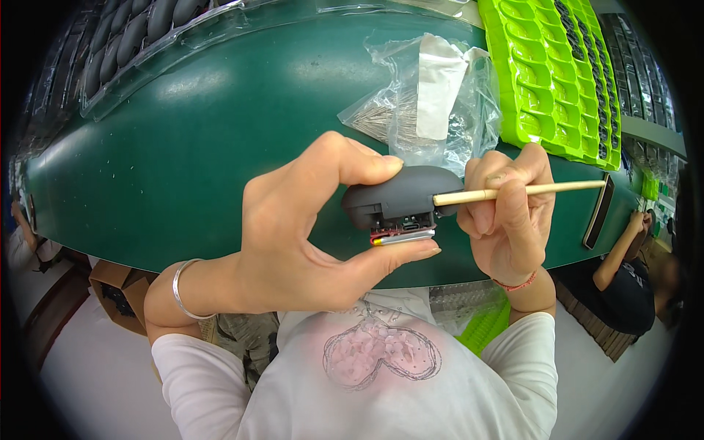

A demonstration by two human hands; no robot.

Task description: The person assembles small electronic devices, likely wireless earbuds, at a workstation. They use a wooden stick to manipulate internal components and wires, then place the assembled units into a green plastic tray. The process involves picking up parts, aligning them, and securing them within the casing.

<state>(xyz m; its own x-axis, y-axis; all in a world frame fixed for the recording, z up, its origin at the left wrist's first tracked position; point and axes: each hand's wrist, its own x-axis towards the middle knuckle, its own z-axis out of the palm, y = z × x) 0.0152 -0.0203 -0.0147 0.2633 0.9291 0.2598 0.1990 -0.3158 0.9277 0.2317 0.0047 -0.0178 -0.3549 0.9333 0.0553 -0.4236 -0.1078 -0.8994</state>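
My left hand [308, 227] pinches a small dark grey plastic housing [400, 194] between thumb and forefinger, held up over the green table [191, 154]. Its open underside shows a circuit board and a thin silver part [402, 235] at the bottom edge. My right hand [506, 213] grips a light wooden stick [528, 191] that lies level, its left tip touching the right end of the housing. A metal bangle circles my left wrist and a red string my right.
A crumpled clear plastic bag [433, 95] with thin metal pins lies behind the hands. A bright green moulded tray [557, 73] sits at the back right, a clear tray of dark parts [139, 29] at the back left. Another person [631, 271] sits at right. A cardboard box [121, 290] stands on the floor.
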